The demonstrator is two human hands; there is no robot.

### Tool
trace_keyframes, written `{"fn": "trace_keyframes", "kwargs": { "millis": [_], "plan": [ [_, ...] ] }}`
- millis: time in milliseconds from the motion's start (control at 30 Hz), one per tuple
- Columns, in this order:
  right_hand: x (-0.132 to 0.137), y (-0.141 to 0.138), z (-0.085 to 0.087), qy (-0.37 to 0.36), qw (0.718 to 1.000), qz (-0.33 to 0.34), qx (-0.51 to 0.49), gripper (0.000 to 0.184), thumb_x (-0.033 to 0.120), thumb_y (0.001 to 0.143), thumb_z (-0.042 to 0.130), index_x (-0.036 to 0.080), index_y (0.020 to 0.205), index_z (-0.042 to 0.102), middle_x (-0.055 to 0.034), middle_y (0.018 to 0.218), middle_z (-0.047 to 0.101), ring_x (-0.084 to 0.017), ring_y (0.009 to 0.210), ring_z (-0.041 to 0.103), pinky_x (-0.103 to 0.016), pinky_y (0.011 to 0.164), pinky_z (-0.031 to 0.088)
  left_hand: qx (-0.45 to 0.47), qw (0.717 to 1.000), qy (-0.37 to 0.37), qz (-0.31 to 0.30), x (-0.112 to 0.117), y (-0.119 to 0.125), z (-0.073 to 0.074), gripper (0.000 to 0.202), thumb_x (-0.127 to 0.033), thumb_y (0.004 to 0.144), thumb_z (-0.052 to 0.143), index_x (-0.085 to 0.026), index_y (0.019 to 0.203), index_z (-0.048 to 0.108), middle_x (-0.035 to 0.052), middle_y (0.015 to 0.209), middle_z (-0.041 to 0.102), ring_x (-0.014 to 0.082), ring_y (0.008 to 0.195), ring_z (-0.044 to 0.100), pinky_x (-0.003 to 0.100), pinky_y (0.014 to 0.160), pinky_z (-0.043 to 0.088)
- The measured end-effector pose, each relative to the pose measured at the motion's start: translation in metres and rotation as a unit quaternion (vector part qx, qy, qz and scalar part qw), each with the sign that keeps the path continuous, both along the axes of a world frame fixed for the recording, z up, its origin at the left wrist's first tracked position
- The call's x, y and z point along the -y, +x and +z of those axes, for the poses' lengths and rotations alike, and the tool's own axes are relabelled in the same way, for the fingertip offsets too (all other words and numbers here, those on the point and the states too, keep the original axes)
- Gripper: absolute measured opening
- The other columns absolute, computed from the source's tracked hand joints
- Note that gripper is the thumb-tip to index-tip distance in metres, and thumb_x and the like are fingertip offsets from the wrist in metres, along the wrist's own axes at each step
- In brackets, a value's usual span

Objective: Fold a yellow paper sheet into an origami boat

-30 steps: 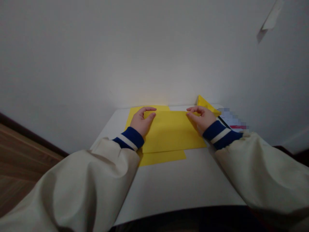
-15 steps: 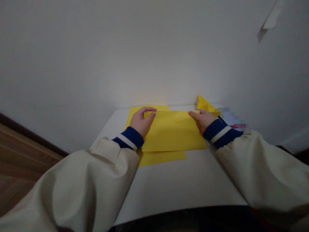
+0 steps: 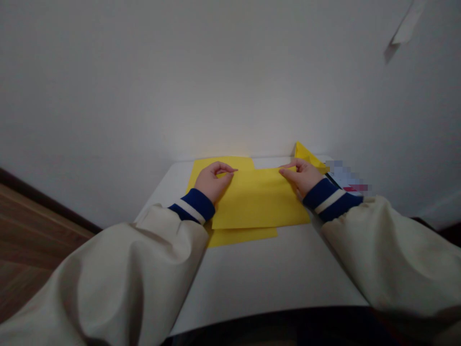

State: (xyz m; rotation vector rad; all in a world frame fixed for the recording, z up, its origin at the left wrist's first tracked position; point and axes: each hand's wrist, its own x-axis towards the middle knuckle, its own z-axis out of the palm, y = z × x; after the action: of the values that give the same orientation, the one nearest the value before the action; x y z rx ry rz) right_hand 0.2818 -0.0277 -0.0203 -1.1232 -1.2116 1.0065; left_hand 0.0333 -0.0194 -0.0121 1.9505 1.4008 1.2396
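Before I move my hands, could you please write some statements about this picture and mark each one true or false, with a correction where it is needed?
1. The left hand and the right hand are both at the far edge of the upper yellow sheet. True.
2. The folded yellow piece lies nearest to the left hand. False: it is just beyond the right hand.
3. More yellow paper shows past the near edge of the upper yellow sheet. True.
4. Both sleeve cuffs are plain red. False: they are dark blue with a pale stripe.
5. The tabletop is white. True.
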Motion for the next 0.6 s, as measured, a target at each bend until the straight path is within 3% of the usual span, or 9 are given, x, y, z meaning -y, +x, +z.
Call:
{"fn": "trace_keyframes", "kwargs": {
  "millis": [100,167,233,400,600],
  "plan": [
    [0.006,-0.005,0.007,0.045,0.998,0.009,0.043,0.021,0.027,0.061,0.069,0.022,0.068,0.050,-0.0023,0.076,0.066,-0.016,0.065,0.063,-0.035,0.065,0.052,-0.149,0.986,0.079,-0.010,0.008,0.001,0.013,0.016,-0.026,0.078,0.054,-0.019,0.089,0.063,0.0048,0.091,0.068,0.0202,0.087,0.061,0.037,0.083,0.045],
    [0.010,-0.009,0.012,0.070,0.995,0.026,0.063,0.019,0.027,0.062,0.068,0.022,0.066,0.051,-0.0035,0.078,0.067,-0.017,0.069,0.064,-0.036,0.069,0.052,-0.276,0.948,0.156,-0.016,0.015,0.004,0.021,0.022,-0.028,0.079,0.055,-0.021,0.097,0.065,0.0057,0.095,0.067,0.0249,0.097,0.057,0.046,0.092,0.037],
    [0.013,-0.013,0.016,0.083,0.993,0.038,0.076,0.018,0.027,0.063,0.068,0.022,0.066,0.051,-0.0038,0.079,0.068,-0.018,0.071,0.064,-0.038,0.070,0.053,-0.340,0.921,0.184,-0.055,0.020,0.008,0.026,0.027,-0.028,0.084,0.050,-0.022,0.107,0.063,0.0064,0.095,0.067,0.0249,0.097,0.057,0.045,0.091,0.038],
    [0.013,-0.018,0.015,0.118,0.987,0.054,0.098,0.020,0.031,0.064,0.067,0.023,0.066,0.049,-0.0050,0.086,0.070,-0.019,0.080,0.065,-0.041,0.078,0.051,-0.325,0.911,0.166,-0.194,0.019,0.012,0.017,0.039,-0.020,0.088,0.040,-0.018,0.127,0.048,0.0069,0.115,0.061,0.0178,0.104,0.056,0.032,0.089,0.044],
    [0.007,-0.014,0.007,0.111,0.984,0.058,0.128,0.021,0.034,0.065,0.065,0.023,0.066,0.047,-0.0052,0.088,0.071,-0.020,0.083,0.066,-0.040,0.077,0.052,-0.299,0.912,0.170,-0.225,0.014,0.012,0.010,0.036,-0.019,0.089,0.039,-0.017,0.122,0.051,0.0068,0.114,0.063,0.0170,0.106,0.056,0.032,0.091,0.045]
  ]
}}
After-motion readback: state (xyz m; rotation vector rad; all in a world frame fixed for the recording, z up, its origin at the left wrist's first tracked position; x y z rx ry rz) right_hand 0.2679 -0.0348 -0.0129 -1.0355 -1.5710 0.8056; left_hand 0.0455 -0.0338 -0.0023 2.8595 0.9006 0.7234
